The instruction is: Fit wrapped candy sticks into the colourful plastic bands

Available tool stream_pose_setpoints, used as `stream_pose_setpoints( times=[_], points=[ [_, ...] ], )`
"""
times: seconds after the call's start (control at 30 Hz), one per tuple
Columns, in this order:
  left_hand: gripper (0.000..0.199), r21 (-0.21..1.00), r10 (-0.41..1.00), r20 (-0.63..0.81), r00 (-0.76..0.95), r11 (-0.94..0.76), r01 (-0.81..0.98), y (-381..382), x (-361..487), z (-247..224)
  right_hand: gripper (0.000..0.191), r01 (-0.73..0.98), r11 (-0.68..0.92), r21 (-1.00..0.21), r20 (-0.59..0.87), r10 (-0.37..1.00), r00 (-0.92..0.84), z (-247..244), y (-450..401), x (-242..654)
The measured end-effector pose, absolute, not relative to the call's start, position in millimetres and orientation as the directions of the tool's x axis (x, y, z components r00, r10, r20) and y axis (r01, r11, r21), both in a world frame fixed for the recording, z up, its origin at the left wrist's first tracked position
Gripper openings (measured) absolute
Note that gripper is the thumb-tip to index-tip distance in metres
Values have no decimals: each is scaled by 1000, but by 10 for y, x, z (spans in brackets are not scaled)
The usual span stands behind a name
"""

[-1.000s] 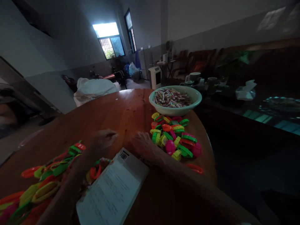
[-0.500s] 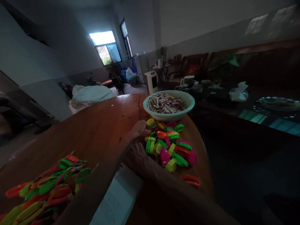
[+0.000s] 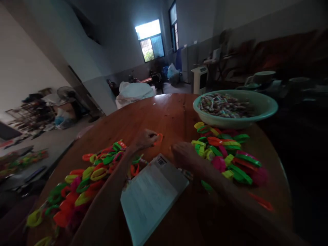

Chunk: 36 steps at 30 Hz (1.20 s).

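On the round wooden table point(image 3: 159, 116), whose reddish top shows a smooth, glossy grain, we see two heaps of bright plastic pieces. Those at the left are open oval loops point(image 3: 84, 174) in orange, green, yellow and pink; those at the right are chunkier clips point(image 3: 225, 153) in the same colours, piled just in front of a pale green bowl point(image 3: 266, 109) filled with small wrapped sweets. A flat white booklet point(image 3: 151, 194) with a printed barcode lies between our forearms.

Our left hand point(image 3: 145, 138) pinches a thin orange ring point(image 3: 159, 138) between fingertips, the ring standing out past the fingers toward the right, just above the tabletop. Our right hand point(image 3: 183, 153) rests knuckles-up beside the clips, its fingers curled; we cannot tell whether it grips anything. The two hands are near each other but apart, the ring lying in the gap between them, closer to the left.
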<state>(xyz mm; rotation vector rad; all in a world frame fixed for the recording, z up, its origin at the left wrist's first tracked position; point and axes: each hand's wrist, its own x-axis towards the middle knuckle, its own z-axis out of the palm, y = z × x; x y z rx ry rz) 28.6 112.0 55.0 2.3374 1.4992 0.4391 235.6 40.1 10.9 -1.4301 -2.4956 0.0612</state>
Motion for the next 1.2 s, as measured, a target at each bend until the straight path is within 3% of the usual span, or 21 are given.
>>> stream_pose_setpoints(
  times=[0.1,0.3,0.4,0.53,0.87,1.2],
  points=[
    [32,445,893,38,448,-417,793,797,66,441,26,811,557,-181,176,829,-530,110,303,2310],
    [26,231,878,10,478,-467,853,499,20,251,32,775,603,-189,155,798,-583,57,117,2127],
    [25,197,884,25,467,-462,865,476,21,236,32,790,587,-180,176,809,-561,20,94,2083],
    [28,229,881,25,472,-465,855,422,15,269,30,789,583,-196,182,812,-555,-43,108,2078],
    [33,224,879,32,476,-471,853,352,-30,242,29,701,606,-375,326,794,-513,-212,193,2083],
    [28,221,892,45,450,-448,866,316,35,276,29,656,664,-360,369,747,-553,-258,204,2034]
  ],
)
